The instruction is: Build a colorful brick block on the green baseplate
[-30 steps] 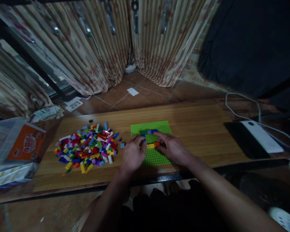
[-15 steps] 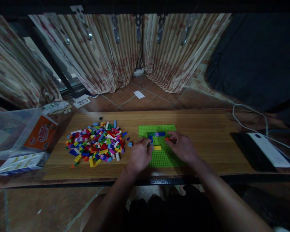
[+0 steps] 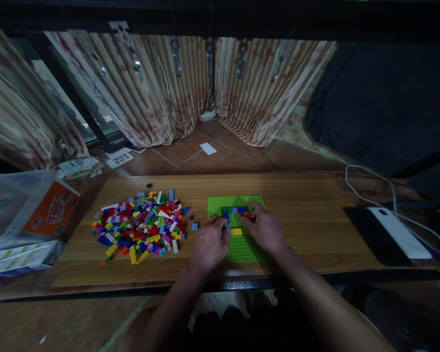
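A green baseplate (image 3: 242, 252) lies on the wooden board with a partial outline of bricks on it. Blue bricks (image 3: 240, 210) with a purple piece among them run along the far side, and a blue brick (image 3: 226, 215) stands on the left side. A yellow brick (image 3: 236, 231) sits at the near side. My right hand (image 3: 267, 230) pinches a small orange brick (image 3: 246, 214) at the right end of the far row. My left hand (image 3: 210, 244) rests at the plate's left edge, fingers closed by the left-side bricks; its fingertips hide what they grip.
Left of the plate spreads a pile of mixed bricks (image 3: 143, 225), with a loose light-blue brick (image 3: 195, 226) between. A clear plastic bin (image 3: 7, 205) and a white box (image 3: 22, 259) stand at the far left. On the right lie a black-and-white flat object (image 3: 399, 232) and a white cable (image 3: 370, 198).
My right hand has moved left, bringing the orange brick against the end of the blue row. My left hand stays at the plate's left side. The camera view has shifted slightly.
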Motion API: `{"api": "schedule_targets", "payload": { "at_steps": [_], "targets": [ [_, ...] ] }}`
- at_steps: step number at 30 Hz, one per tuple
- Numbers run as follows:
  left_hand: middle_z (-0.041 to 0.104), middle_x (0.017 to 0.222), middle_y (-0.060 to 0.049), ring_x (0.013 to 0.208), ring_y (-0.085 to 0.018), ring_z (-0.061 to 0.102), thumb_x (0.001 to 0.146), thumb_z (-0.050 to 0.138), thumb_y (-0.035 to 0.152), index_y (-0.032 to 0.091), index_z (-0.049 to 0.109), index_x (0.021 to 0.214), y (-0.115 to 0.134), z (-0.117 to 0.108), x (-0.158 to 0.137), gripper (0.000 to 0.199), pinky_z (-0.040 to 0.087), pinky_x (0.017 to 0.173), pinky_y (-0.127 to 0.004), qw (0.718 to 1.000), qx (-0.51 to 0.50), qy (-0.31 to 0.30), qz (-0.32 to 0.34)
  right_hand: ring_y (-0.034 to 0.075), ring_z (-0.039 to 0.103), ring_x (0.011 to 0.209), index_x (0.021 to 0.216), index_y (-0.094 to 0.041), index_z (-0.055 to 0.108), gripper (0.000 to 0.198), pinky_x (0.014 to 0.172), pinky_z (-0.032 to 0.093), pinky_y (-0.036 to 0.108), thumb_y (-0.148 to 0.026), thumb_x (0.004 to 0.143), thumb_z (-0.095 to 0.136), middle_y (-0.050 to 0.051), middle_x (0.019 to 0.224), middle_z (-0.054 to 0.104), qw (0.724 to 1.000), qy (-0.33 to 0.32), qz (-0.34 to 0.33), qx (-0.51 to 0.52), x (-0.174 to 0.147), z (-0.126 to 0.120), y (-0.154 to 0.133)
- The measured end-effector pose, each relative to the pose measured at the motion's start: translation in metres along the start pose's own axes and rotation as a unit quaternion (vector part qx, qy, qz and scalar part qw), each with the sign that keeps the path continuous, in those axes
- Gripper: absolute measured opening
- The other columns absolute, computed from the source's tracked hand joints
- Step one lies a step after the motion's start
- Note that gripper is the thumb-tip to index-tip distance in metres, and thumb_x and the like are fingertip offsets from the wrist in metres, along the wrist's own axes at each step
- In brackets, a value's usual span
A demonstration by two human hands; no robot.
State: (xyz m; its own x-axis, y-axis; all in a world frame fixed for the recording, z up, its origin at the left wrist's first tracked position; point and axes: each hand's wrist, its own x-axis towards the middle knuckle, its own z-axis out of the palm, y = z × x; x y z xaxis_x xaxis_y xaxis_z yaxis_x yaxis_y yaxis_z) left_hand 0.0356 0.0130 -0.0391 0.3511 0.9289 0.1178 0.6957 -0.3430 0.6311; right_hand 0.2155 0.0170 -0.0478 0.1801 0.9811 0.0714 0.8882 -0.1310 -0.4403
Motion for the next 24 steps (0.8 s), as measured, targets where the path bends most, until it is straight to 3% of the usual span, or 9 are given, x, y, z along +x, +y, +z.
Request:
{"api": "schedule_targets", "payload": {
  "at_steps": [6, 17, 24],
  "targets": [
    [0.067, 0.103, -0.006, 0.094, -0.018, 0.065, 0.090, 0.049, 0.018, 0.019, 0.063, 0.105, 0.002, -0.002, 0.002, 0.020, 0.051, 0.088, -0.031, 1.000, 0.008, -0.007, -0.005, 0.020, 0.064, 0.074, 0.130, -0.017, 0.051, 0.055, 0.068, 0.047, 0.032, -0.038, 0.081, 0.064, 0.004, 0.088, 0.071, 0.999, -0.013, -0.002, 0.046, 0.002, -0.002, 0.007],
    [0.067, 0.108, -0.008, 0.092, -0.018, 0.066, 0.090, 0.051, 0.018, 0.016, 0.064, 0.109, 0.005, -0.004, 0.008, 0.023, 0.052, 0.088, -0.031, 1.000, -0.007, -0.010, -0.023, 0.021, 0.066, 0.076, 0.130, -0.015, 0.052, 0.050, 0.074, 0.049, 0.034, -0.034, 0.084, 0.061, 0.005, 0.088, 0.072, 0.995, -0.026, -0.009, 0.093, 0.004, -0.007, 0.010],
    [0.067, 0.109, -0.009, 0.092, -0.019, 0.066, 0.089, 0.051, 0.018, 0.015, 0.064, 0.109, 0.003, -0.005, 0.009, 0.023, 0.053, 0.088, -0.033, 1.000, -0.012, -0.002, -0.019, 0.024, 0.068, 0.085, 0.124, -0.014, 0.057, 0.036, 0.083, 0.051, 0.038, -0.024, 0.091, 0.044, 0.010, 0.089, 0.073, 0.994, 0.029, -0.003, 0.101, 0.009, -0.011, 0.021]
  ]
}}
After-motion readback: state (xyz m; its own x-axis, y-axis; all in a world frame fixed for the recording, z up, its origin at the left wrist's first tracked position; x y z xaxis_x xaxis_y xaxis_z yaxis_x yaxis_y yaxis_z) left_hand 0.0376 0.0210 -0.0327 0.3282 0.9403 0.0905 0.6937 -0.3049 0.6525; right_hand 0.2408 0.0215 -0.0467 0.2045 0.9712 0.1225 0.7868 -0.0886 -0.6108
